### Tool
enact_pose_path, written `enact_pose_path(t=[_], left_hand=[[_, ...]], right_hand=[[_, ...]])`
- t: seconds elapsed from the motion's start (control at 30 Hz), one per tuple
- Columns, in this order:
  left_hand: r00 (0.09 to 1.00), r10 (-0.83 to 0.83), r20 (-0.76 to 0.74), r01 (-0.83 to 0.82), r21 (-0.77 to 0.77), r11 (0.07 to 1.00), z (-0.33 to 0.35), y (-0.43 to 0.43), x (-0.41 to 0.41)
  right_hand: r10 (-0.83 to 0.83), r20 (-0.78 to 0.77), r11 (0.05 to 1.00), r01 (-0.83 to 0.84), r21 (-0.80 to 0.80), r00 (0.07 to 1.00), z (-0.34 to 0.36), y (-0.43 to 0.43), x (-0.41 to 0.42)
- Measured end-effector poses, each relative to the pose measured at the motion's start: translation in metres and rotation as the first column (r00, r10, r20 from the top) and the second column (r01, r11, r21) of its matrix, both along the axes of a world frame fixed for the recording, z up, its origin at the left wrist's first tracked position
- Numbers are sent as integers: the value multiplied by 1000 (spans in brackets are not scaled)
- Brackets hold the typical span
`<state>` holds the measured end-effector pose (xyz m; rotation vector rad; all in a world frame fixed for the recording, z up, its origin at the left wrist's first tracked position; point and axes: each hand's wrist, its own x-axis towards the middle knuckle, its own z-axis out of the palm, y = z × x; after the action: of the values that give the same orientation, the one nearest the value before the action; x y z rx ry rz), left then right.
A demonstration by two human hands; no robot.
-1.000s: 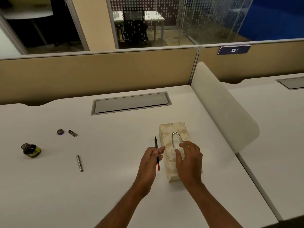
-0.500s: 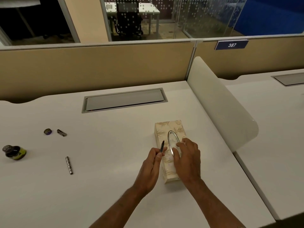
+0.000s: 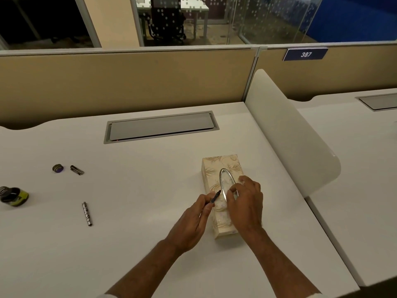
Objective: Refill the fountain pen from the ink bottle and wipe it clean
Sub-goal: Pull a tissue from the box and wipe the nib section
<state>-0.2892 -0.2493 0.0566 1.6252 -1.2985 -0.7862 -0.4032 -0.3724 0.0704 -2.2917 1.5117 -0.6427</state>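
My left hand (image 3: 193, 220) grips the thin inner part of the fountain pen (image 3: 216, 196), its dark tip pointing up and right over the tissue box (image 3: 217, 168). The box is cream with a gold pattern and an oval silver-rimmed slot. My right hand (image 3: 245, 203) rests on that slot, fingers curled into it; no tissue shows. The ink bottle (image 3: 14, 195) stands uncapped at the far left edge of the desk. Its cap (image 3: 58, 168) and the pen's clip cap (image 3: 77, 170) lie behind it. The silver pen barrel (image 3: 87, 214) lies alone on the desk.
The white desk (image 3: 139, 244) ends at a tan partition (image 3: 129, 82) behind. A grey cable hatch (image 3: 161, 126) is set into the desk's back. A white curved divider (image 3: 290, 134) rises on the right, with a second desk beyond it.
My left hand swung the pen part from beside the box to over its top. My right hand slid slightly along the slot. The view shifted right, pushing the ink bottle to the frame's left edge.
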Motion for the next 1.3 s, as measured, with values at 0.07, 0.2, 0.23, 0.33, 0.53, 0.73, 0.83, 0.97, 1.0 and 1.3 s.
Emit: enact_pose_path(t=[0.07, 0.2, 0.23, 0.33, 0.53, 0.73, 0.83, 0.97, 1.0, 1.3], left_hand=[[1000, -21, 18, 21, 19, 1000, -1, 1, 1], [992, -76, 104, 68, 73, 995, -10, 1, 5], [988, -82, 129, 72, 79, 994, -11, 1, 5], [979, -89, 182, 76, 81, 994, -16, 1, 7], [945, -124, 304, 107, 70, 992, -21, 1, 13], [888, -210, 408, 198, 71, 978, -13, -1, 23], [871, -228, 435, 217, 76, 973, -10, -5, 27], [861, -230, 454, 224, 66, 972, -10, -7, 26], [861, -227, 454, 225, 59, 973, -11, -8, 26], [870, -213, 445, 221, 34, 975, -14, -7, 25]], right_hand=[[-3, 10, 1000, 3, 7, 1000, 0, 0, 1], [2, 78, 1000, -3, 6, 997, -1, -1, 2], [8, 109, 1000, -8, 5, 994, -2, -1, 2], [18, 234, 999, -24, 24, 972, -3, -2, -3], [-3, 363, 995, -32, 91, 932, -3, -5, -8], [35, 183, 998, -44, 48, 983, -4, -3, -5], [-16, 234, 997, -2, 75, 972, -3, -5, -2], [-81, 348, 988, 30, 150, 934, 0, -4, -2], [-88, 372, 986, 28, 165, 924, 1, -3, -2], [-110, 467, 976, 6, 218, 877, 3, 0, -5]])
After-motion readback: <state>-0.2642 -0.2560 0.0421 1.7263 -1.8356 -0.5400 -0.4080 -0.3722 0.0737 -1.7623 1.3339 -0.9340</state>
